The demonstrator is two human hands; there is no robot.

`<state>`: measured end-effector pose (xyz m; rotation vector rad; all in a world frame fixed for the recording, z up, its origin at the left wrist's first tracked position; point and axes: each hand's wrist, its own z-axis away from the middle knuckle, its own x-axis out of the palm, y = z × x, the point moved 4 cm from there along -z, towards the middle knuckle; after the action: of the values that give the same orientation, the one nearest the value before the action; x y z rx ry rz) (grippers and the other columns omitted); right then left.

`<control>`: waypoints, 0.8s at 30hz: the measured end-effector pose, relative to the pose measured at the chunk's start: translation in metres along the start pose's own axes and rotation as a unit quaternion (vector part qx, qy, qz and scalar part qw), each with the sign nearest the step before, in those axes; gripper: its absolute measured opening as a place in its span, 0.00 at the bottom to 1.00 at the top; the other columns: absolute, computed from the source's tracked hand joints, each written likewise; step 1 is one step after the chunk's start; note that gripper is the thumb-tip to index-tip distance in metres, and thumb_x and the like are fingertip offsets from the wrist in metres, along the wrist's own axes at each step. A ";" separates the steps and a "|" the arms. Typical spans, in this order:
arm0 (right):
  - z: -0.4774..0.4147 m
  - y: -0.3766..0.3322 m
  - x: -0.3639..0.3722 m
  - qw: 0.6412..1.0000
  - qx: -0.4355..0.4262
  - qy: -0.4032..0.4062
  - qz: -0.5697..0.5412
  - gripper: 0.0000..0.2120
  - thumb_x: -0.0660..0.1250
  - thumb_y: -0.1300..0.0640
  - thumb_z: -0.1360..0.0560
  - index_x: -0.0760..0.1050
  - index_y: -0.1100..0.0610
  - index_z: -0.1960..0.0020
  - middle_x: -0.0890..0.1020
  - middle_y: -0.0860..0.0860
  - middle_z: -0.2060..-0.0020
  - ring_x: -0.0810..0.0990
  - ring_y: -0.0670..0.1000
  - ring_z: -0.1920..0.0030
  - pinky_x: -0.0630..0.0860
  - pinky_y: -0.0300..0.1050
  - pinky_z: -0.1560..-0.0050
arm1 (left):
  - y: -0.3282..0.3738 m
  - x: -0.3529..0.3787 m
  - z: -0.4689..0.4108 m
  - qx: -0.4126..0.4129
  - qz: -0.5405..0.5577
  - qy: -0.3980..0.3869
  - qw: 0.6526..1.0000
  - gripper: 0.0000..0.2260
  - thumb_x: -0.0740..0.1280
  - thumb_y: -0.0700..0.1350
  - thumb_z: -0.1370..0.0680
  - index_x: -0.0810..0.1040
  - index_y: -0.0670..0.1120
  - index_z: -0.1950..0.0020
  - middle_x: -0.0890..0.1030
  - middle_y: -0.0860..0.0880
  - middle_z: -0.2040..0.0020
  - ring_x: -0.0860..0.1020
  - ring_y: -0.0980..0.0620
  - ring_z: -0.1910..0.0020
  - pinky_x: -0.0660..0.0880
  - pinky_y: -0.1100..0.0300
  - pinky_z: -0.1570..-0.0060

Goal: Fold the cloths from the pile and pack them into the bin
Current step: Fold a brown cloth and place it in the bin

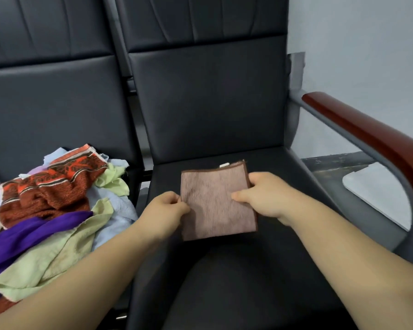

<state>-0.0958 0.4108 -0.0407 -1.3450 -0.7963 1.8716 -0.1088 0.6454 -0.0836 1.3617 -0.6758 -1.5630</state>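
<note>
Two bare forearms (86, 275) reach in from the bottom corners of the frame and meet at a small pinkish-brown cloth (215, 208) just below centre. The left hand (163, 209) pinches the cloth's left edge between thumb and curled fingers. The right hand (264, 195) holds the right edge, thumb laid on top and fingers curled round the dark-brown hem. The cloth lies as a folded square on the black seat (224, 282) of a padded chair, with a small white tag (224, 165) showing at its far edge. At the lower left, on the neighbouring seat, sits the pile of cloths (65, 234), unfolded and tangled: pale green, purple, light blue, and an orange-and-brown patterned towel (53, 186) on top. At the right, a glossy red-brown armrest (367, 139) runs along a grey frame, and below it lies a flat white object (377, 191). Behind stand the black backrests (208, 103) and, at the upper right, a pale wall (355, 44).
</note>
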 end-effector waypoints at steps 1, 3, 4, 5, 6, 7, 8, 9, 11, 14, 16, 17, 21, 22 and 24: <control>0.014 -0.009 -0.018 0.999 -0.031 0.029 0.006 0.08 0.73 0.53 0.22 0.81 0.48 0.43 0.85 0.45 0.51 0.84 0.48 0.50 0.83 0.52 0.45 | 0.014 0.002 0.006 0.019 0.015 -0.008 1.000 0.07 0.68 0.39 0.23 0.73 0.45 0.61 0.73 0.50 0.73 0.69 0.51 0.72 0.65 0.59 0.72; 0.043 -0.018 -0.050 0.994 -0.069 0.083 0.008 0.05 0.71 0.50 0.21 0.80 0.47 0.45 0.84 0.44 0.52 0.83 0.47 0.51 0.81 0.48 0.51 | 0.042 0.013 0.020 0.057 0.027 -0.026 0.998 0.07 0.68 0.39 0.22 0.74 0.46 0.60 0.74 0.49 0.70 0.69 0.51 0.70 0.64 0.59 0.71; 0.061 -0.014 -0.068 0.990 -0.079 0.115 0.010 0.05 0.70 0.50 0.20 0.80 0.48 0.45 0.83 0.44 0.52 0.82 0.46 0.51 0.80 0.47 0.54 | 0.058 0.027 0.029 0.077 0.031 -0.043 0.996 0.07 0.67 0.39 0.22 0.74 0.46 0.60 0.74 0.49 0.69 0.69 0.51 0.70 0.65 0.58 0.69; 0.077 -0.007 -0.081 0.985 -0.083 0.148 0.010 0.07 0.69 0.49 0.20 0.79 0.48 0.44 0.82 0.43 0.51 0.81 0.45 0.51 0.79 0.45 0.54 | 0.072 0.040 0.038 0.093 0.027 -0.059 0.994 0.07 0.67 0.40 0.22 0.74 0.47 0.59 0.75 0.49 0.68 0.70 0.51 0.69 0.66 0.58 0.68; 0.096 0.007 -0.095 0.979 -0.081 0.185 0.002 0.07 0.69 0.48 0.19 0.79 0.47 0.42 0.82 0.41 0.51 0.80 0.43 0.51 0.78 0.42 0.55 | 0.087 0.059 0.050 0.108 0.018 -0.083 0.990 0.07 0.67 0.40 0.22 0.74 0.47 0.59 0.75 0.50 0.68 0.71 0.51 0.68 0.67 0.57 0.67; 0.118 0.027 -0.111 0.971 -0.074 0.227 -0.010 0.06 0.68 0.48 0.19 0.78 0.46 0.42 0.81 0.40 0.51 0.79 0.41 0.51 0.76 0.40 0.56 | 0.102 0.083 0.063 0.120 0.004 -0.115 0.986 0.07 0.68 0.41 0.21 0.74 0.47 0.58 0.76 0.50 0.67 0.72 0.52 0.67 0.68 0.57 0.67; 0.138 0.047 -0.121 0.962 -0.060 0.264 -0.023 0.05 0.68 0.48 0.19 0.77 0.45 0.44 0.81 0.40 0.52 0.79 0.41 0.51 0.75 0.39 0.58 | 0.113 0.105 0.074 0.129 -0.006 -0.149 0.980 0.06 0.68 0.41 0.21 0.75 0.47 0.58 0.77 0.51 0.67 0.72 0.52 0.67 0.69 0.58 0.66; 0.157 0.069 -0.130 0.952 -0.037 0.301 -0.038 0.03 0.67 0.48 0.19 0.77 0.45 0.46 0.81 0.40 0.54 0.79 0.41 0.53 0.74 0.39 0.59 | 0.124 0.129 0.086 0.140 -0.021 -0.183 0.973 0.06 0.68 0.41 0.21 0.75 0.46 0.58 0.78 0.51 0.66 0.73 0.53 0.66 0.70 0.59 0.66; 0.200 0.126 -0.147 0.928 0.030 0.364 -0.077 0.02 0.67 0.49 0.18 0.76 0.46 0.49 0.81 0.42 0.56 0.80 0.43 0.54 0.75 0.43 0.58 | 0.144 0.187 0.114 0.173 -0.073 -0.250 0.950 0.06 0.69 0.41 0.21 0.76 0.46 0.57 0.79 0.52 0.66 0.75 0.55 0.67 0.71 0.62 0.67; 0.267 0.210 -0.163 0.885 0.122 0.431 -0.123 0.03 0.66 0.51 0.18 0.76 0.50 0.50 0.82 0.45 0.56 0.80 0.47 0.55 0.77 0.48 0.55 | 0.163 0.280 0.158 0.225 -0.176 -0.327 0.901 0.05 0.70 0.41 0.22 0.77 0.42 0.56 0.80 0.50 0.67 0.76 0.56 0.70 0.71 0.65 0.70; 0.306 0.254 -0.165 0.861 0.167 0.461 -0.138 0.05 0.66 0.52 0.19 0.76 0.51 0.52 0.81 0.47 0.58 0.79 0.46 0.57 0.72 0.42 0.61 | 0.164 0.334 0.185 0.258 -0.240 -0.365 0.862 0.05 0.71 0.42 0.23 0.78 0.42 0.57 0.82 0.48 0.65 0.78 0.52 0.67 0.73 0.61 0.66; 0.323 0.274 -0.164 0.852 0.192 0.467 -0.138 0.05 0.66 0.51 0.19 0.75 0.51 0.52 0.81 0.46 0.58 0.78 0.44 0.57 0.70 0.40 0.62 | 0.163 0.358 0.198 0.282 -0.275 -0.379 0.837 0.06 0.72 0.43 0.23 0.78 0.42 0.57 0.83 0.48 0.63 0.79 0.50 0.64 0.74 0.59 0.62; 0.401 0.360 -0.142 0.809 0.303 0.482 -0.144 0.06 0.66 0.48 0.19 0.75 0.50 0.51 0.80 0.44 0.56 0.78 0.44 0.56 0.71 0.39 0.61 | 0.129 0.451 0.265 0.334 -0.388 -0.452 0.731 0.09 0.71 0.46 0.22 0.77 0.45 0.60 0.82 0.49 0.61 0.78 0.49 0.58 0.70 0.58 0.59; 0.415 0.376 -0.134 0.798 0.326 0.486 -0.147 0.06 0.65 0.48 0.19 0.75 0.50 0.51 0.80 0.45 0.57 0.78 0.44 0.56 0.72 0.41 0.60 | 0.118 0.468 0.277 0.343 -0.399 -0.466 0.711 0.10 0.71 0.46 0.22 0.75 0.47 0.61 0.81 0.49 0.61 0.78 0.49 0.58 0.70 0.58 0.58; 0.439 0.400 -0.117 0.780 0.366 0.483 -0.156 0.07 0.65 0.48 0.18 0.74 0.50 0.51 0.80 0.44 0.56 0.78 0.43 0.57 0.72 0.40 0.61 | 0.095 0.499 0.295 0.342 -0.401 -0.502 0.686 0.11 0.71 0.46 0.22 0.74 0.48 0.62 0.82 0.49 0.60 0.80 0.49 0.57 0.72 0.58 0.57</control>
<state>-0.5607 0.0479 -0.1768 -1.2789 0.2426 0.8192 -0.3446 0.1125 -0.1564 1.2568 -1.5869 -3.0707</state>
